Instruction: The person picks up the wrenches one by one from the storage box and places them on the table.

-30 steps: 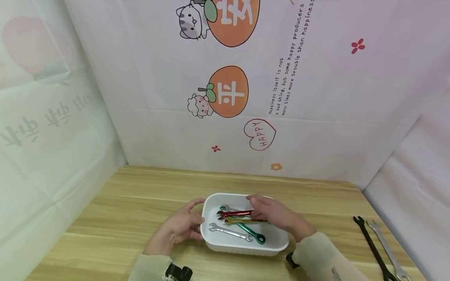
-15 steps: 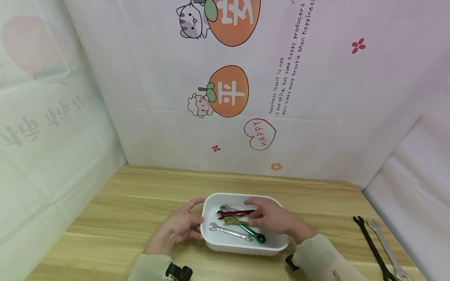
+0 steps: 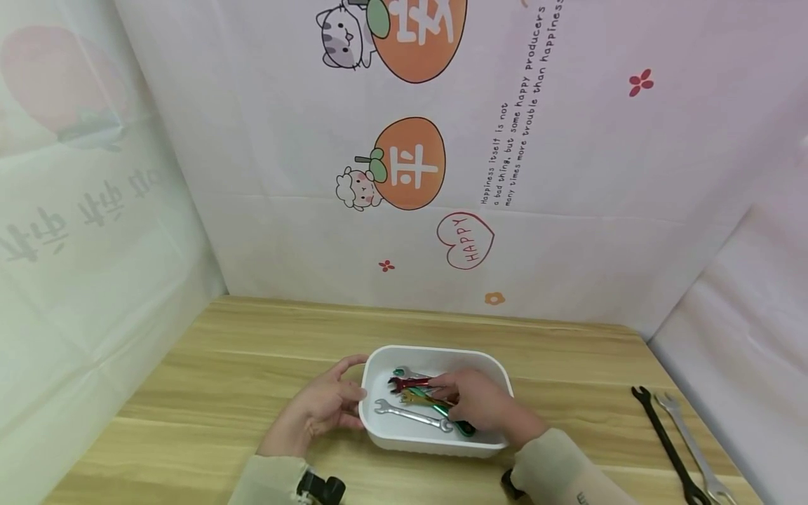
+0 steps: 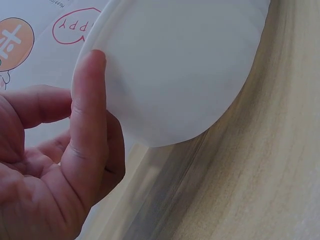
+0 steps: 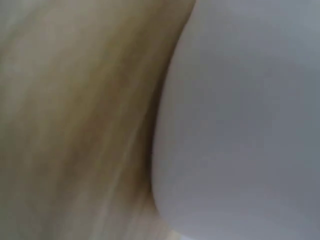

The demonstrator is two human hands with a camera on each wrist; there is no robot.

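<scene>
In the head view, my left hand (image 3: 328, 403) touches the outside of the left end of a white plastic box (image 3: 435, 446). The left wrist view shows its fingers (image 4: 87, 120) against the box's outer wall, one fingertip at the rim. My right hand (image 3: 482, 407) reaches into the box, thumb and fingertips apart over several small wrenches. A red wrench (image 3: 400, 384), a gold wrench (image 3: 413, 398) and a green wrench (image 3: 438, 410) lie crossed, partly hidden by the fingers. A silver wrench (image 3: 410, 415) lies in front of them; another silver wrench is partly visible behind.
A long black wrench (image 3: 668, 442) and a large silver wrench (image 3: 694, 445) lie side by side on the wooden table (image 3: 265, 351) at the far right. A printed cloth (image 3: 303, 231) hangs behind the table and at both sides. The right wrist view is blurred.
My right hand has moved from the back right of the box, left and toward its front, lower over the wrenches. The left hand stays at the box's left end.
</scene>
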